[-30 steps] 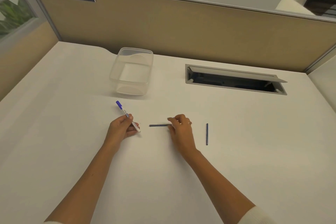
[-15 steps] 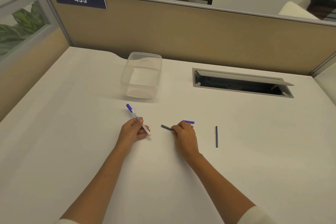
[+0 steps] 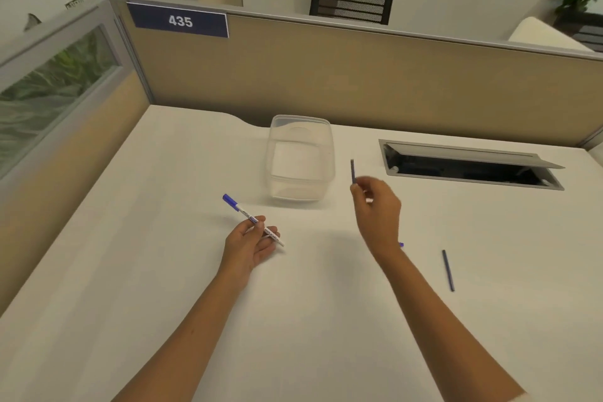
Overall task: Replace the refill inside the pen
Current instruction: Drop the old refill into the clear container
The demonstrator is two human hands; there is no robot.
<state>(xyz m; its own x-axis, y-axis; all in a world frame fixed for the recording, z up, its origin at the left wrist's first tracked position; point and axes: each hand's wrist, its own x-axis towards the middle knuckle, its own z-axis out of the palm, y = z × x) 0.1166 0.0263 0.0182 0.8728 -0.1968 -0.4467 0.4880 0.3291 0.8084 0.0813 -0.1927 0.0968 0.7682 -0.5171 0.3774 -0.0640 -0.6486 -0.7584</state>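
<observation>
My left hand [image 3: 249, 245] holds a white pen body [image 3: 253, 220] with a blue cap end pointing up-left, low over the white desk. My right hand [image 3: 377, 209] is raised and blurred, pinching a thin dark refill [image 3: 352, 171] that stands nearly upright, just right of the clear box. A second dark refill [image 3: 448, 270] lies on the desk to the right of my right forearm. A small blue piece [image 3: 401, 244] peeks out on the desk from behind my right wrist.
A clear plastic box [image 3: 300, 127] stands open and empty at the desk's middle back. An open cable hatch [image 3: 470, 148] is set into the desk at the back right. Tan partition walls [image 3: 359, 75] close the back and left.
My right hand has lifted off the desk with the refill and moved up toward the clear box. A small blue piece stays on the desk. My left hand keeps holding the pen.
</observation>
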